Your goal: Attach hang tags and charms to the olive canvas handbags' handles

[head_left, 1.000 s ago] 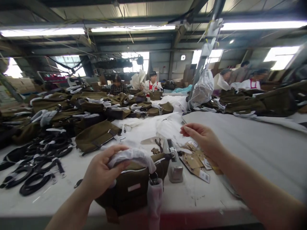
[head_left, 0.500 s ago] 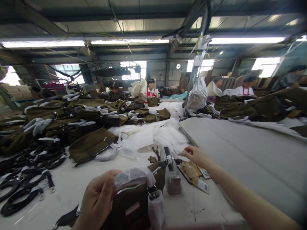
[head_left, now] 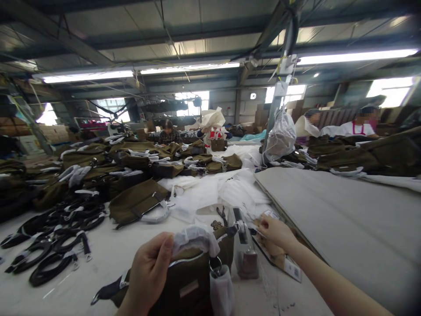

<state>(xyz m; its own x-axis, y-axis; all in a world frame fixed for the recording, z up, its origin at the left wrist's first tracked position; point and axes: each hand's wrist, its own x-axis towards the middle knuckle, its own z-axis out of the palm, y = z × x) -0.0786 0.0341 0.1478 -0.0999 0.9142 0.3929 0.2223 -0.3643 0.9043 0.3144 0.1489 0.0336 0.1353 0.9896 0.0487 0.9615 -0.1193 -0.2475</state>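
Observation:
My left hand point(head_left: 149, 267) is closed round the white-wrapped handle point(head_left: 195, 239) of an olive bag point(head_left: 184, 281) with a silver zipper and a blank label patch. A wrapped piece hangs from the bag's ring at its right side. My right hand point(head_left: 274, 232) is closed with fingertips pinched at the brown and white tags point(head_left: 291, 267); what is between the fingertips is too small to make out. Between the hands stands a clear plastic-covered box point(head_left: 245, 259), touching the bag's right end. A patterned charm point(head_left: 216, 224) lies behind the bag.
Black straps point(head_left: 54, 265) and an olive bag point(head_left: 138, 202) lie left. Many wrapped-handle bags are piled behind, beside white sheeting point(head_left: 210, 193). A metal post point(head_left: 274, 109) rises near a large grey board point(head_left: 335, 197). Several people work in the background.
The view has shifted a little left, so things appear further right. My right hand has moved down onto the tags. My left hand keeps hold of the bag handle.

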